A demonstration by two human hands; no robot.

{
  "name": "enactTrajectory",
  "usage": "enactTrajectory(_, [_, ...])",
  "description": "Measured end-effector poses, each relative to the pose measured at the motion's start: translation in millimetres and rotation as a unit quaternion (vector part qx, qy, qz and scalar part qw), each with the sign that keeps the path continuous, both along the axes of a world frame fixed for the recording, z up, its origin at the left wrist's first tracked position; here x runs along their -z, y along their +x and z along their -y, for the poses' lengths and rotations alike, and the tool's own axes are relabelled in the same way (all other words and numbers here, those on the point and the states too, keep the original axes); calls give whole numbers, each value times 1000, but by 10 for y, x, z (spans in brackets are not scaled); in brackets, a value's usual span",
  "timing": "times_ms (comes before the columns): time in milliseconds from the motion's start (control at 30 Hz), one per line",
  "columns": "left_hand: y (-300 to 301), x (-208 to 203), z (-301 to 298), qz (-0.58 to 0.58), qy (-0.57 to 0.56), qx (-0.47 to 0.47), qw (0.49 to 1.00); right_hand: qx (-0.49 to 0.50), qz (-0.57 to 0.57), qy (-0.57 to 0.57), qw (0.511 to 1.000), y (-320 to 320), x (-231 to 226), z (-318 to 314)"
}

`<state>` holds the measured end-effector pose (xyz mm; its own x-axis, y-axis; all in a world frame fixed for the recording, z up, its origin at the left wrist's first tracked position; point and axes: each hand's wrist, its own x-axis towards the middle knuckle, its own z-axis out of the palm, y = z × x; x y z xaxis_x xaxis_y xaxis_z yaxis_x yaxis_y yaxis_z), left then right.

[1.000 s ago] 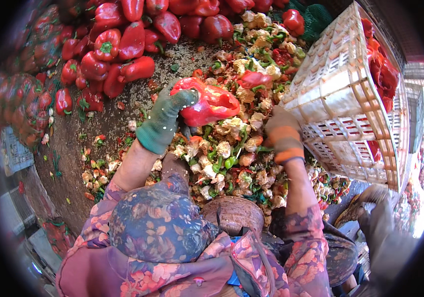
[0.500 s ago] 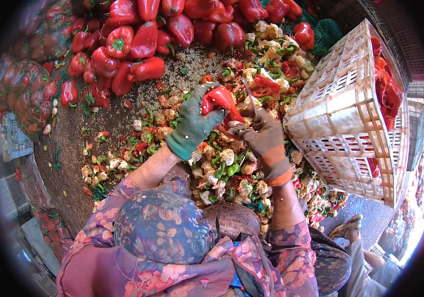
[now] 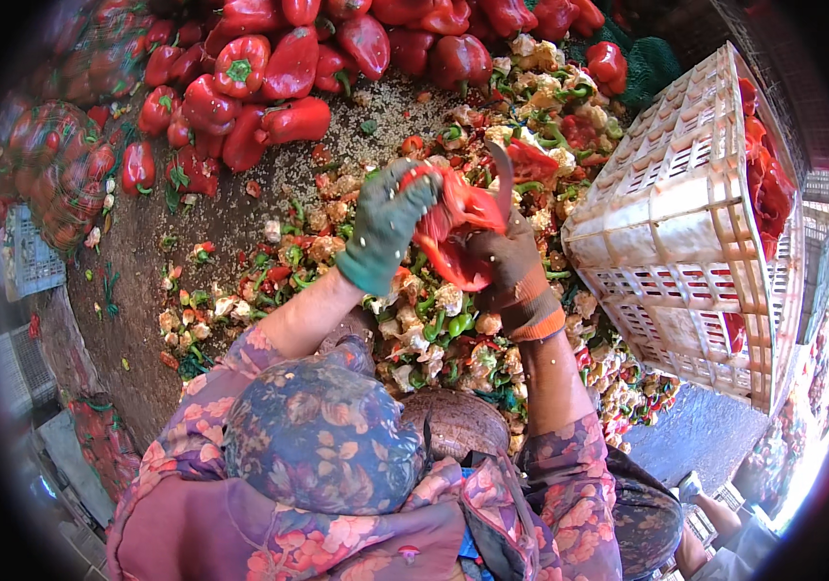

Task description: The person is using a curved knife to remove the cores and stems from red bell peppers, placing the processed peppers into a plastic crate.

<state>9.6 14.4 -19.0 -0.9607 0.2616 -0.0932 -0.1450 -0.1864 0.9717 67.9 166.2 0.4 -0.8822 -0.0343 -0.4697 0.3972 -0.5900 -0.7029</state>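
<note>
A split red bell pepper (image 3: 455, 254) is held between my hands above the pile of cores, its hollow inside showing. My left hand (image 3: 385, 223), in a green glove, is closed on the pepper's upper left side. My right hand (image 3: 513, 263) wears a brown glove with an orange-banded cuff and grips a knife (image 3: 503, 174). Its curved blade sticks up past the fingers; the handle is hidden in the fist. The right fingers also touch the pepper's right edge.
Whole red peppers (image 3: 289, 73) are heaped at the far side. Pale seedy cores with green stems (image 3: 424, 334) lie scattered beneath my hands. A white plastic crate (image 3: 642, 213) holding red pepper pieces lies tilted at right. Net bags of peppers (image 3: 56, 165) stand at far left.
The pepper has been spread apart, so its inside now shows. My right hand has turned, with the knife blade standing up beside the pepper.
</note>
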Motion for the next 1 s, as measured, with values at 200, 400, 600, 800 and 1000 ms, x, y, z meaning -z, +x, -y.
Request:
enactTrajectory(200, [-132, 129, -51, 250, 181, -14, 951, 66, 23, 20, 997, 161, 63, 156])
enactTrajectory(400, [-190, 424, -43, 231, 167, 1, 958, -6, -191, 381, 905, 254, 27, 201])
enactTrajectory(600, [-112, 429, -102, -34, -26, -37, 998, -70, -7, 254, 965, -88, -159, -141])
enactTrajectory(800, [36, 359, -137, -225, -196, -45, 953, -340, -7, 684, 645, -227, -433, 70])
enactTrajectory(1000, [77, 438, -88, -28, -129, -58, 990, -148, 51, 471, 868, -135, -152, 41])
